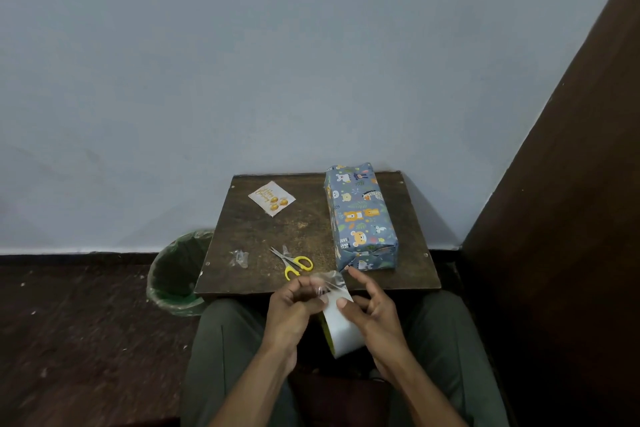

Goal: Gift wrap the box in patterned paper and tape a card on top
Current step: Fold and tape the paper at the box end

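Left hand [294,305] pinches the free end of a clear tape strip [327,282], fingers curled on it; right hand [372,314] holds the tape roll [343,329] with thumb on its face, remaining fingers spread loosely; both grips sit over the lap at the worktop [304,229] near edge. Wrapped box [360,218] lies just beyond the right grip, its near end almost at the fingertips; yellow-handled scissors [292,262] just beyond the left grip; card [272,198] well beyond it, apart from the box.

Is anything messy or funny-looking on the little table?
A crumpled scrap of clear tape lies loose on the table left of the scissors. The wrapped box has a bunched, bulging far end.
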